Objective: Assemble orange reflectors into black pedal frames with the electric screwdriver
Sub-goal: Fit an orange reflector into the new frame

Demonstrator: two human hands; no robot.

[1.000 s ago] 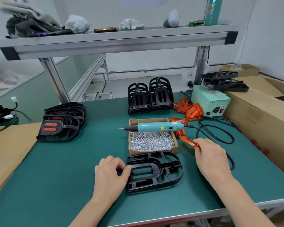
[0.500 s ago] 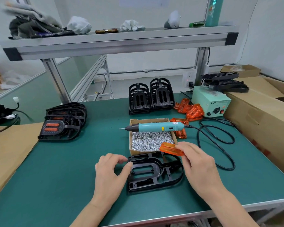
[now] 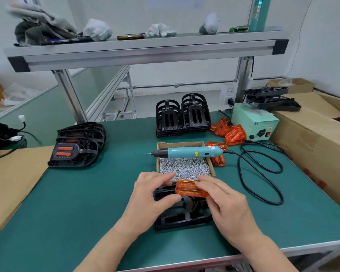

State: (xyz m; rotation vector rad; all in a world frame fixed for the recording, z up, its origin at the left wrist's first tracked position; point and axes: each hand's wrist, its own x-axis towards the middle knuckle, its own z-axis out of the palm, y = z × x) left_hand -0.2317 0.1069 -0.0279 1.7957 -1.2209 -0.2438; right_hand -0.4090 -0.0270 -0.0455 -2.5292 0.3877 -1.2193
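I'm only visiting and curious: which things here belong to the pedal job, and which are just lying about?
In the job: translucent orange ribbed reflector, black plastic pedal frame, teal electric screwdriver, cardboard box of silver screws.
Lying about: crumpled white cloths on the metal shelf, brown-handled tool, grey bundled fabric.

Our two bare forearms come in from the near edge of the green counter (image 3: 67, 213) and angle toward each other over its middle. Our right grip (image 3: 228, 209) pinches a ribbed orange plastic reflector (image 3: 186, 189) by its right end, with the fingers laid across the top and the thumb below it. Our left grip (image 3: 147, 199) hangs palm down just left of the reflector, its fingers loosely spread and slightly bent. Its thumb tip is right beside the reflector's left end, but we cannot tell whether it touches.
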